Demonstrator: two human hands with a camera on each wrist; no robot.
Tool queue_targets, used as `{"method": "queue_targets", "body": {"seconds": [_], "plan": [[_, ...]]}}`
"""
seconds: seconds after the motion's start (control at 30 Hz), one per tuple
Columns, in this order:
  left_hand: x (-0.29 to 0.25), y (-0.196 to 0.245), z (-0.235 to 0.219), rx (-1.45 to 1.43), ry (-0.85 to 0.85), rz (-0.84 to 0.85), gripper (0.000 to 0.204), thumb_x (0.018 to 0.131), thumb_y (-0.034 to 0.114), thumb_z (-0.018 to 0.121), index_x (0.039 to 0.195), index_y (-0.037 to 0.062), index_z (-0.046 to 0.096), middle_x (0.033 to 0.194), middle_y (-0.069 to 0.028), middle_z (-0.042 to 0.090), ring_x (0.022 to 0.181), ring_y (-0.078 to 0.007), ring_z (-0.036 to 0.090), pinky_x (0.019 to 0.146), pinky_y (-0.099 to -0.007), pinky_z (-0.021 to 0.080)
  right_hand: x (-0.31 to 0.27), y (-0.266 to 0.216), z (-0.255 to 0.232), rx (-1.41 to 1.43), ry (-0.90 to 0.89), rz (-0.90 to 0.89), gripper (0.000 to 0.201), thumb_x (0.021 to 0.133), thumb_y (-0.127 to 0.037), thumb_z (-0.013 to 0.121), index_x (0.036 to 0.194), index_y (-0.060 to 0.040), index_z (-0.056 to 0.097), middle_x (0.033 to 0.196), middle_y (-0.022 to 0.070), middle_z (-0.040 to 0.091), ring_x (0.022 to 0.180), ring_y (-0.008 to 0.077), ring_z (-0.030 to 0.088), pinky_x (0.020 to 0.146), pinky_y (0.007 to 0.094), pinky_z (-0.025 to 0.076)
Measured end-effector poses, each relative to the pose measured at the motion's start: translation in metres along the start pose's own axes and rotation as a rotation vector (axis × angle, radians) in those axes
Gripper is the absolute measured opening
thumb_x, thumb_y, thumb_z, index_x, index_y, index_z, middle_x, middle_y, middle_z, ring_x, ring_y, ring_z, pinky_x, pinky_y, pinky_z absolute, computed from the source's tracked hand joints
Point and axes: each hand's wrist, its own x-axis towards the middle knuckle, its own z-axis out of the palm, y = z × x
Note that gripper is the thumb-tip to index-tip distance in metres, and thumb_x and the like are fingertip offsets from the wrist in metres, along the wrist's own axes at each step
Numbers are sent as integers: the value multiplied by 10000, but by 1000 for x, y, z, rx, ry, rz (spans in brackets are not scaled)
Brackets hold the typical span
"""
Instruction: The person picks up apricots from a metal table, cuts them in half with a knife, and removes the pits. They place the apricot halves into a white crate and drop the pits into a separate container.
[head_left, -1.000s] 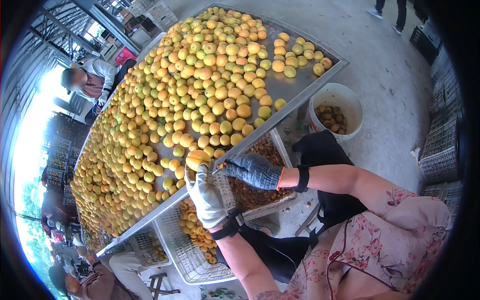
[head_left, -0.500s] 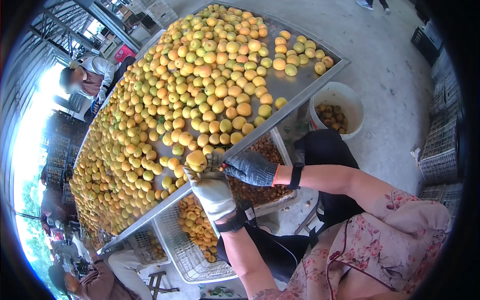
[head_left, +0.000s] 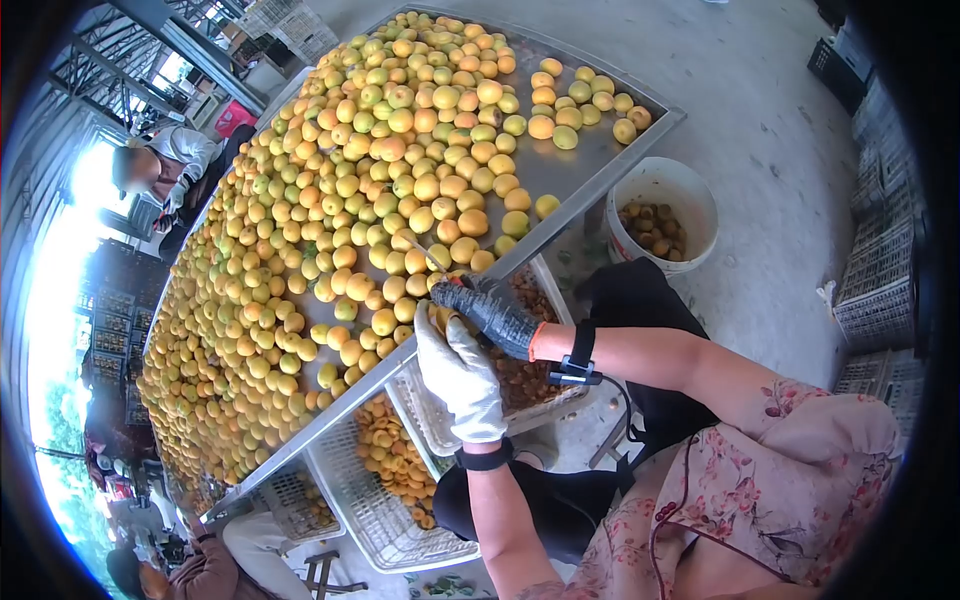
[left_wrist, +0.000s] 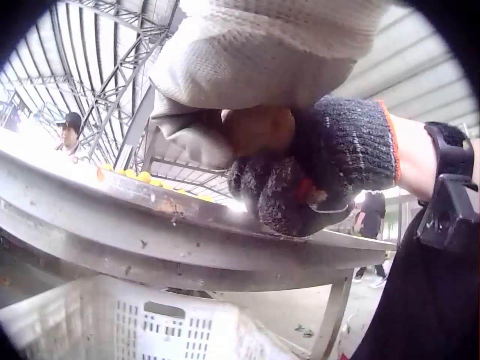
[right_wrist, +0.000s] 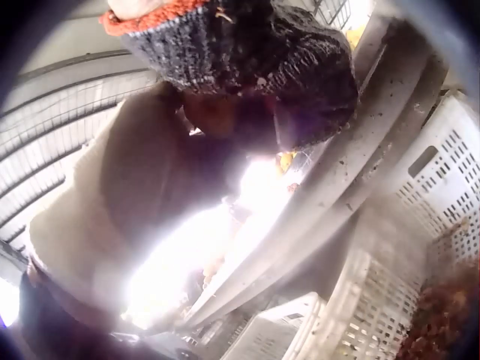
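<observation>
The left hand in a white glove (head_left: 460, 375) grips an orange fruit (left_wrist: 262, 129), mostly covered by fingers. Against it, the right hand in a dark grey glove (head_left: 492, 312) curls round a thin tool, whose narrow shaft (head_left: 428, 256) points up and left over the table. Both hands meet just above the near metal edge, and in the left wrist view the dark glove (left_wrist: 322, 161) touches the fruit under the white glove (left_wrist: 255, 64). Many yellow-orange fruits (head_left: 400, 120) cover the table. Glare hides part of the right wrist view.
Below the table edge stand a white crate (head_left: 400, 556) of halved fruit (head_left: 395, 465) and another crate holding brown pieces (right_wrist: 439, 319). A white bucket (head_left: 700, 200) with fruit is at the right. Other people sit beyond the table.
The fruit that stood out at the left fingertips is now mostly hidden between the hands. The right hand has turned over the left fingertips, and its tool now points upward.
</observation>
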Motion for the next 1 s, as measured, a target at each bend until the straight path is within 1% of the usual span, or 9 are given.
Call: {"method": "queue_targets", "body": {"seconds": [0.2,0.27,0.43,0.53,0.57,0.67,0.9,0.93,1.0], "plan": [[2,5,1,-71,-24,-281,313,1000,255,410,1121,-3,538,1003,-165,642,862,-266,637,742,-348,491,6,21,12,-364,165,-308,289,845,-309,658,916,-31,623,695,98,612,652,177,573,618,341,450],[0,-18,13,-640,26,-451,329,1010,273,380,1110,6,544,1020,-120,632,903,-216,628,762,-327,488,1,12,13,-576,230,-472,326,827,-373,641,835,-49,605,715,156,626,693,332,617,611,412,461],[8,-10,4,-1213,54,-885,437,954,477,412,1033,80,577,899,-79,617,776,-160,609,655,-290,511,3,4,14,-953,82,-840,274,803,-323,660,811,-62,578,743,153,629,671,337,607,583,426,453],[7,-36,-28,-1424,-479,-746,462,962,494,356,930,76,552,722,-69,555,566,-151,522,450,-268,417,20,20,14,132,-198,-382,210,888,-221,628,1001,-47,595,775,-5,619,651,83,561,570,260,452],[12,-6,-34,-1315,-335,-830,574,960,565,245,914,65,524,593,-47,482,436,-151,415,354,-252,297,25,15,9,370,-274,-358,234,909,-193,618,1095,-51,603,795,-57,589,710,8,508,598,194,442],[7,1,-41,-1435,-291,-820,587,956,574,264,911,52,529,583,-41,475,455,-150,432,371,-251,317,14,7,1,-467,-65,-925,307,825,-74,659,1118,-23,585,957,51,636,878,131,602,734,261,489],[-5,-8,-57,-1316,-125,-734,500,962,525,351,978,59,531,730,-58,553,551,-150,461,447,-254,348,10,13,16,-1079,32,-1247,238,854,-102,627,1074,-15,608,951,55,638,868,170,598,761,265,474],[-6,-4,-58,-1283,20,-817,484,963,510,366,1029,63,539,766,-59,577,573,-148,474,471,-254,359,-5,10,28,-262,-139,-746,164,898,-186,614,897,-26,645,797,16,635,727,93,561,664,251,460],[-9,-15,-64,-1355,-39,-760,450,967,474,392,1097,70,541,848,-51,598,623,-144,497,525,-252,381,-18,4,43,217,-232,-161,248,916,-245,608,768,-50,639,679,-23,602,652,47,509,584,242,429]]}}
